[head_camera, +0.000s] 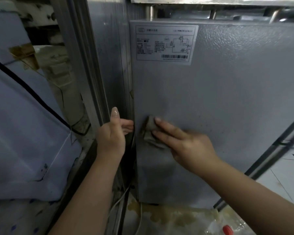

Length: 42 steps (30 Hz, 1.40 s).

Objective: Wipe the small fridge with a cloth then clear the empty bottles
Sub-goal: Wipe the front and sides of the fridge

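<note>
The small grey fridge [227, 99] fills the right of the view, showing a side panel with a white rating label [166, 43] near its top. My right hand [185, 143] lies flat on that panel low on its left side, pressing a grey cloth [149, 131] against it. My left hand [112, 134] is at the fridge's left edge, with fingers curled round the corner into the dark gap and the thumb raised. A clear bottle with a red cap [227, 228] lies on the floor at the bottom right.
A metal frame post [95, 73] stands close to the left of the fridge. A pale blue fabric cover [20, 133] hangs at the far left. White cables [139, 217] run down by the stained floor. White tiles [287, 175] show at right.
</note>
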### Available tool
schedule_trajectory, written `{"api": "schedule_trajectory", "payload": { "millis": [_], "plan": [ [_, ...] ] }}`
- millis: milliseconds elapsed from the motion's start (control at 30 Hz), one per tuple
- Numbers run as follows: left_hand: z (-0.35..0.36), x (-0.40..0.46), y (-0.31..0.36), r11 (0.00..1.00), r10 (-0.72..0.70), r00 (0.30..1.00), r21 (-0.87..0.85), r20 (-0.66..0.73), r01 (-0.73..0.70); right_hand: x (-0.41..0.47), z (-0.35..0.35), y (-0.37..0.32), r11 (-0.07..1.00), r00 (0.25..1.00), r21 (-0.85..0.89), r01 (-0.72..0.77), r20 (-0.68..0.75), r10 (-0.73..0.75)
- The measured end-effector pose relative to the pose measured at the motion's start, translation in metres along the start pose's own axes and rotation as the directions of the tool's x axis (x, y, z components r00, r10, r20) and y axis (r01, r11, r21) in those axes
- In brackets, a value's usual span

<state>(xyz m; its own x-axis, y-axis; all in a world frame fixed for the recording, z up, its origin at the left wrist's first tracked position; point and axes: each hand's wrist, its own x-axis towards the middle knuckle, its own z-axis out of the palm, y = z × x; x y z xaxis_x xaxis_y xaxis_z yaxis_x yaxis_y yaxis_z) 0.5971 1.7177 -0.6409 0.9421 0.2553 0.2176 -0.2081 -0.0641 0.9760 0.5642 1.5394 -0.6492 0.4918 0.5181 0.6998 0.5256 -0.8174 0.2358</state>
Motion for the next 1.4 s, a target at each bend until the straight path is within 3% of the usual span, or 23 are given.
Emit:
{"api": "schedule_trajectory", "payload": {
  "millis": [133, 300, 367, 467, 600, 667, 767, 833, 900, 1033, 1100, 1267, 1400],
  "plan": [
    [0.0, 0.0, 0.003, 0.999, -0.038, 0.999, -0.022, -0.022, 0.038, 0.02, 0.008, -0.013, 0.996, 0.99, 0.038, -0.082, -0.111, 0.086],
    [-0.003, -0.002, 0.001, 0.996, -0.031, 1.0, 0.079, 0.0, 0.03, -0.016, 0.042, -0.027, 0.998, 0.989, 0.06, 0.016, 0.146, -0.025],
    [-0.002, -0.004, 0.001, 0.994, -0.009, 1.0, 0.107, -0.005, 0.009, -0.021, 0.035, -0.022, 0.998, 0.989, 0.061, -0.003, 0.15, -0.006],
    [0.002, -0.006, 0.008, 0.983, 0.042, 0.999, 0.176, -0.004, -0.041, -0.009, 0.008, -0.006, 0.997, 0.998, 0.051, -0.058, -0.022, 0.059],
    [0.012, -0.012, 0.029, 0.968, 0.066, 0.996, 0.238, 0.056, -0.077, 0.025, -0.026, 0.016, 0.985, 0.946, 0.038, -0.168, -0.273, 0.172],
    [0.019, -0.018, 0.036, 0.984, 0.105, 0.993, 0.14, 0.056, -0.112, 0.03, -0.027, 0.014, 0.987, 0.96, 0.058, -0.149, -0.231, 0.158],
    [0.032, -0.029, 0.04, 0.983, 0.135, 0.99, 0.123, 0.033, -0.138, 0.006, -0.017, 0.01, 0.999, 0.999, -0.002, -0.034, 0.031, 0.034],
    [0.043, -0.038, 0.041, 0.986, 0.124, 0.991, 0.105, 0.04, -0.128, -0.012, -0.02, 0.02, 1.0, 0.993, -0.022, 0.002, 0.12, 0.001],
    [0.053, -0.044, 0.042, 0.992, 0.108, 0.994, 0.068, 0.032, -0.11, -0.017, -0.036, 0.034, 0.999, 0.997, -0.04, -0.012, 0.074, 0.015],
    [0.065, -0.043, 0.047, 0.997, 0.053, 0.998, -0.045, -0.031, -0.055, 0.006, -0.062, 0.052, 0.99, 0.979, -0.081, -0.116, -0.18, 0.1],
    [0.066, -0.043, 0.046, 0.998, 0.053, 0.997, -0.041, -0.047, -0.055, 0.012, -0.055, 0.046, 0.992, 0.971, -0.046, -0.121, -0.212, 0.109],
    [0.069, -0.044, 0.044, 0.995, 0.083, 0.994, -0.047, -0.071, -0.086, -0.03, -0.023, 0.038, 0.999, 0.999, -0.051, 0.017, 0.044, -0.015],
    [0.073, -0.044, 0.04, 0.991, 0.122, 0.989, -0.051, -0.086, -0.127, -0.039, -0.046, 0.052, 0.997, 0.997, -0.07, -0.014, 0.071, 0.019]
  ]
}}
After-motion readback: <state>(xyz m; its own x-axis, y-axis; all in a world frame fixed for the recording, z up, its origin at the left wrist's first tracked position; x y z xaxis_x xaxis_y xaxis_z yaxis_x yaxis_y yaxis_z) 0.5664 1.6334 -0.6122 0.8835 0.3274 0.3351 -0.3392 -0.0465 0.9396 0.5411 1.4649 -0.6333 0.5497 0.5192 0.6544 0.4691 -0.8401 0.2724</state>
